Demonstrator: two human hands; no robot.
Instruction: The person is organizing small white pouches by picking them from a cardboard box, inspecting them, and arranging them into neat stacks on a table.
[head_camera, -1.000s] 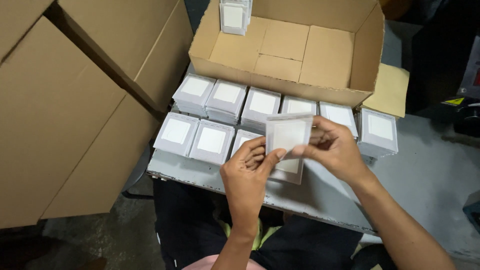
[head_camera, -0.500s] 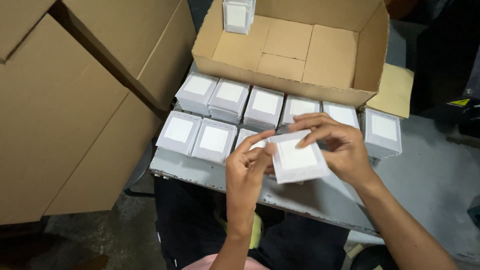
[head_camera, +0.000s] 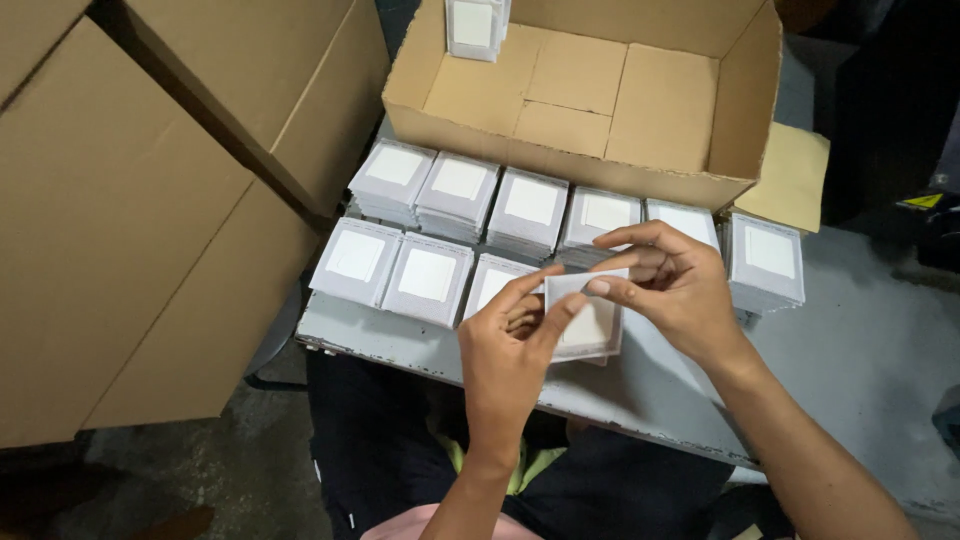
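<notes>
A small white square packet (head_camera: 588, 325) is pinched by its edges between both hands — left hand (head_camera: 510, 350) and right hand (head_camera: 672, 285) — above the grey table (head_camera: 860, 360), with ten stacks of like packets (head_camera: 530, 205) laid out behind and the cardboard box (head_camera: 600, 90) nearly bare — one packet stack (head_camera: 475, 25) inside.

Your open brown cardboard box (head_camera: 640, 110) sits at the back of the grey metal bench (head_camera: 860, 350). Directly before that box lie two rows of stacked white square packets (head_camera: 530, 205). Left of it leans a large brown cardboard carton (head_camera: 130, 230).
</notes>
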